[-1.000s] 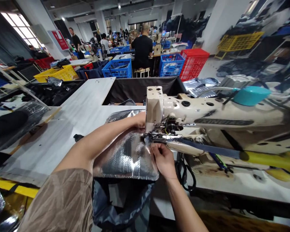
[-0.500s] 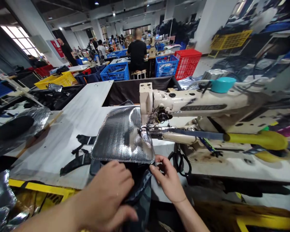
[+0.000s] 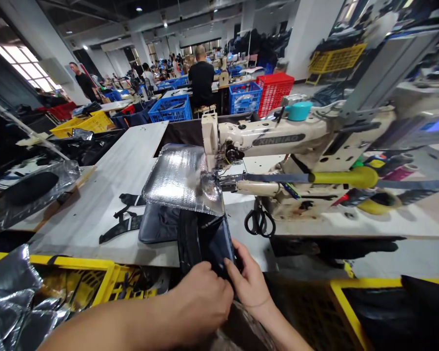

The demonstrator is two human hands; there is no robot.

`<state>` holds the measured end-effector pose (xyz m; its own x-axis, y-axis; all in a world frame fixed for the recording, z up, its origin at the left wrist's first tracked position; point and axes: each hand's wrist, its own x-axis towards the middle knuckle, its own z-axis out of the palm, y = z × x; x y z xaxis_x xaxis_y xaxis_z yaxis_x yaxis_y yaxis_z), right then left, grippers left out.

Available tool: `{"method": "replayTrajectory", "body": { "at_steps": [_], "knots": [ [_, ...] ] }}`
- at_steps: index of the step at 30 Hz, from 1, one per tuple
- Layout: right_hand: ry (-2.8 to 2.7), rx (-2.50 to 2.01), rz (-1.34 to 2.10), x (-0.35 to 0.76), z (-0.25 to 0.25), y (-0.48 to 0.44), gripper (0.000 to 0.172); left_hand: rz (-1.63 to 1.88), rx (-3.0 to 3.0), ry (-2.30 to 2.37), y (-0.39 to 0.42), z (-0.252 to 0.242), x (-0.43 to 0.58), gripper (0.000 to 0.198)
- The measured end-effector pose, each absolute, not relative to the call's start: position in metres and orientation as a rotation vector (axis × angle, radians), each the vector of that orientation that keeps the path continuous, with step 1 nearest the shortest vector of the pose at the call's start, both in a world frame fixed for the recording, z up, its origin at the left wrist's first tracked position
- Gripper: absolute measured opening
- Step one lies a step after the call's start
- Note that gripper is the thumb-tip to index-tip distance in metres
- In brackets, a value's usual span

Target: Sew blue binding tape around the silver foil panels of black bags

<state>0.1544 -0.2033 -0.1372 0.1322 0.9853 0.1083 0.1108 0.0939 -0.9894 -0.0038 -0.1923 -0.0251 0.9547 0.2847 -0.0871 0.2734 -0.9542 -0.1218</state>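
Observation:
My left hand (image 3: 201, 302) and my right hand (image 3: 249, 286) sit close together at the table's near edge, both gripping the lower end of a black fabric bag piece (image 3: 205, 242). That fabric runs up under a quilted silver foil panel (image 3: 179, 179), which lies tilted on the table. The panel's far corner stays under the presser foot (image 3: 219, 174) of a cream industrial sewing machine (image 3: 263, 139). Part of the dark fabric is hidden beneath the foil.
Black fabric scissors (image 3: 259, 222) hang below the machine's arm, and black straps (image 3: 124, 219) lie on the white table (image 3: 95, 195) beside a dark grey panel (image 3: 157, 224). Foil sheets fill a yellow crate (image 3: 76, 282) at lower left. Blue and red crates and co-workers stand beyond.
My hands have moved from the foil beside the needle to the near edge, now on the dark fabric. The foil panel has swung away from me, and the view has drawn back.

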Motion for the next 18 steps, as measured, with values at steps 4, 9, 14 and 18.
{"method": "replayTrajectory", "body": {
  "at_steps": [4,9,14,18],
  "knots": [
    [-1.166,-1.216,1.007,0.160,-0.147,-0.198,0.050,0.081,-2.889,-0.748,-0.148,0.006,0.013,0.039],
    [-1.259,-1.375,0.930,0.159,-0.126,-0.152,0.046,0.008,-2.396,-1.088,-0.085,-0.017,0.050,0.050],
    [-1.237,-1.599,0.831,0.171,-0.134,-0.112,0.037,-0.038,-2.479,-0.805,-0.044,-0.034,0.011,0.040],
    [-0.998,-1.222,1.151,0.169,-0.157,-0.105,0.037,-0.107,-2.637,-0.582,-0.030,-0.025,-0.025,0.039]
  ]
}}
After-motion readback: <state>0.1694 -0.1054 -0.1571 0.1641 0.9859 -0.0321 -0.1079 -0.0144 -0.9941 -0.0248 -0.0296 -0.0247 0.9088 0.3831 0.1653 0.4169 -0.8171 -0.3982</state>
